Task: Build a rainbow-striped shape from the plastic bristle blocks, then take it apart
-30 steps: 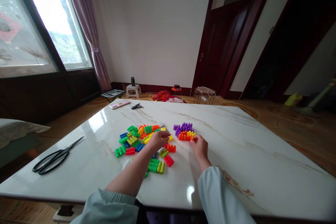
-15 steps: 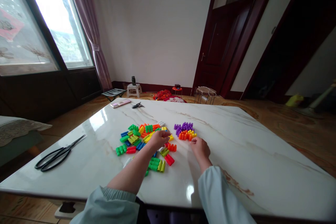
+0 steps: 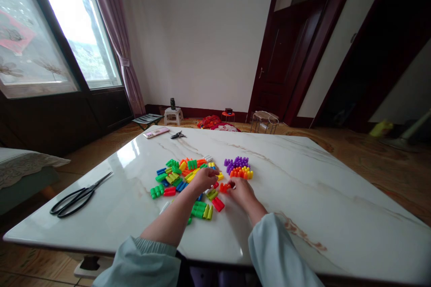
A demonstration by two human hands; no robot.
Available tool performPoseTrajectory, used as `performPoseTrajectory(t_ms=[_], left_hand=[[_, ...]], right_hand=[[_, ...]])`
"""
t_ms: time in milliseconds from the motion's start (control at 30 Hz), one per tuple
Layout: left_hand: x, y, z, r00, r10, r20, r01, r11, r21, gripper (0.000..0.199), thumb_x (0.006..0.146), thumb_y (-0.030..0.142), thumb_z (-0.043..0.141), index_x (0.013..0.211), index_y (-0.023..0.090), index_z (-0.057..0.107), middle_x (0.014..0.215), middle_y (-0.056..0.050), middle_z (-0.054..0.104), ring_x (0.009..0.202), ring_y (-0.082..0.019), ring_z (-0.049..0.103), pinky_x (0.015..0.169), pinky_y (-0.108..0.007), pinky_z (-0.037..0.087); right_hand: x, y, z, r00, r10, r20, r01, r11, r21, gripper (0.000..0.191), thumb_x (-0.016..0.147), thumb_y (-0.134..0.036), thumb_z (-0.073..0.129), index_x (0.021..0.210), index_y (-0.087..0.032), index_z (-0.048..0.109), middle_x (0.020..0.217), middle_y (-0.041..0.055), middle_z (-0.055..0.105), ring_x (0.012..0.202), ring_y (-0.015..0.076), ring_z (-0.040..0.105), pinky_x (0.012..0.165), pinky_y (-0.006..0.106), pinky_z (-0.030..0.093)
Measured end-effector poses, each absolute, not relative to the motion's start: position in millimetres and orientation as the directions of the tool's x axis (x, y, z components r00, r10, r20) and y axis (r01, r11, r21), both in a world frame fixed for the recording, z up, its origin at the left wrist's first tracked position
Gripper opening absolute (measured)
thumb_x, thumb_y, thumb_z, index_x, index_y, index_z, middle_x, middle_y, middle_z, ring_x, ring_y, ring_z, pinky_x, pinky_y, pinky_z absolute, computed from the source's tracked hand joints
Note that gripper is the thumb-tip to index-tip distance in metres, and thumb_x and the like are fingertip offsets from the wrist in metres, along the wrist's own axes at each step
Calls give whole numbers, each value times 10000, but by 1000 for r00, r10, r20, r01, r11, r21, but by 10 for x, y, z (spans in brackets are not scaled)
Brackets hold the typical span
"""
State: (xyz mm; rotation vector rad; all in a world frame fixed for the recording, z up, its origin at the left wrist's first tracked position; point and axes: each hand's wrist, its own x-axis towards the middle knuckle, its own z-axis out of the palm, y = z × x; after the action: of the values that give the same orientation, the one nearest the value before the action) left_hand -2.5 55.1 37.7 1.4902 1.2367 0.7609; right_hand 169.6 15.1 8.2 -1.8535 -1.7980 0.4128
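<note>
My right hand [image 3: 243, 193] has its thumb and fingers closed on an orange toy block [image 3: 225, 187] with rounded pegs, at the right edge of a mixed pile. My left hand [image 3: 204, 180] reaches over the pile with its fingers loosely stretched out; nothing shows in them, though their undersides are hidden. Green blocks [image 3: 198, 209], a red block [image 3: 218, 204] and a yellow-green block [image 3: 212, 194] lie close to my hands. Beyond my right hand, a purple group of blocks [image 3: 237, 163] sits against a row of orange blocks [image 3: 239, 172] with yellow ones at its end.
Large black-handled scissors [image 3: 79, 198] lie on the left of the white marble-patterned table [image 3: 303, 179]. A phone [image 3: 156, 132] and small dark pliers [image 3: 178, 135] are near the far edge. Stools [image 3: 173, 115] stand on the floor behind the table.
My right hand has moved left from the row of orange blocks to the loose orange block by the pile and closed on it. My left hand stays nearly in place.
</note>
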Motion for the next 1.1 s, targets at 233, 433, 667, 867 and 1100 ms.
performPoseTrajectory(t_ms=[233,433,667,867,1100], left_hand=[[-2,549,388,269,954,-134,297,50,953,239,640,120,719,878,143,728,658,-20,661,545,-113,586,501,-190,457],[-7,523,447,261,957,-123,328,32,944,255,650,117,711,904,138,728,736,-36,682,519,-96,562,488,-194,461],[-30,554,441,229,964,-135,379,40,925,254,674,113,685,924,135,730,696,-29,678,543,-103,571,500,-186,447],[-92,584,470,210,973,-93,514,-29,857,284,742,97,606,1003,118,714,812,-49,700,596,-104,591,575,-205,480],[-189,666,429,188,982,35,682,-156,714,287,735,76,583,976,129,729,915,-72,722,840,-174,657,769,-246,493]], right_hand=[[2023,163,132,343,932,118,859,-260,-442,195,700,-127,592,817,-221,717,874,55,727,799,196,652,657,253,434],[1999,270,8,335,923,187,832,-197,-519,223,707,-114,590,889,-193,692,900,50,724,849,171,656,738,237,458],[1965,155,182,431,898,88,831,-358,-425,81,729,-274,626,733,-244,701,829,44,716,772,200,647,590,258,405],[1873,154,198,278,960,-24,877,-264,-401,142,746,-292,618,824,-246,727,919,38,713,858,189,637,615,244,387],[1757,151,197,181,983,5,890,-162,-426,227,748,-275,605,942,-218,708,991,46,701,910,184,627,703,254,415]])
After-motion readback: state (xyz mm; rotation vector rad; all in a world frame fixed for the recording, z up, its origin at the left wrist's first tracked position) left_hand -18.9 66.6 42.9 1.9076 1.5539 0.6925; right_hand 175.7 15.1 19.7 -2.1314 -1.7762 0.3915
